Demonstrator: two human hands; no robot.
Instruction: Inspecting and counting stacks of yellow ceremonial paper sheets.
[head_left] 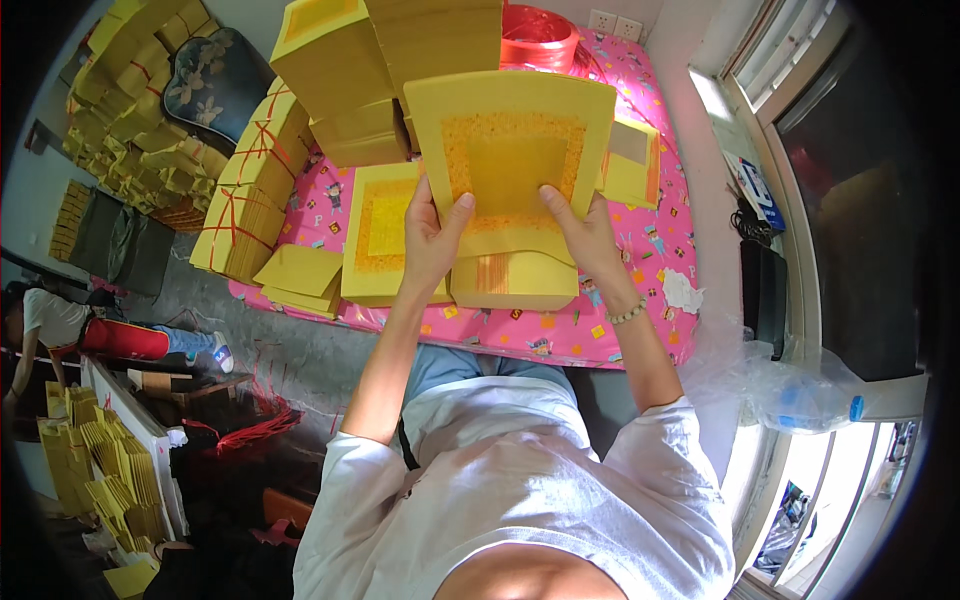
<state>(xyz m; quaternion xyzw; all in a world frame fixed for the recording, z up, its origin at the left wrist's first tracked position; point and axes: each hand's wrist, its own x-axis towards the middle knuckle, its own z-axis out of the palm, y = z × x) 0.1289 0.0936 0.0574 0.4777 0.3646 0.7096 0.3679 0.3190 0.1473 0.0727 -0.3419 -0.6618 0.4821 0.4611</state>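
Observation:
Upright before me stands a thick stack of yellow joss paper (515, 100), its face printed with an orange speckled frame around a plain square. My left hand (433, 235) grips its lower left edge, thumb on the front and fingers behind. On the lower right edge, my right hand (588, 235) is closed the same way, a beaded bracelet at the wrist. Just below the held stack sits another yellow paper block (515, 285) with reddish marks on its side. Left of it lies a flat stack with the same printed frame (378, 240).
A pink patterned cover (645, 250) lies under the stacks. Tall yellow blocks (340, 75) and a red plastic ribbon roll (540, 42) stand behind. Red-tied bundles (240, 220) line the left. Another person (120, 335) bends at far left. A clear plastic bottle (810, 400) lies by the window.

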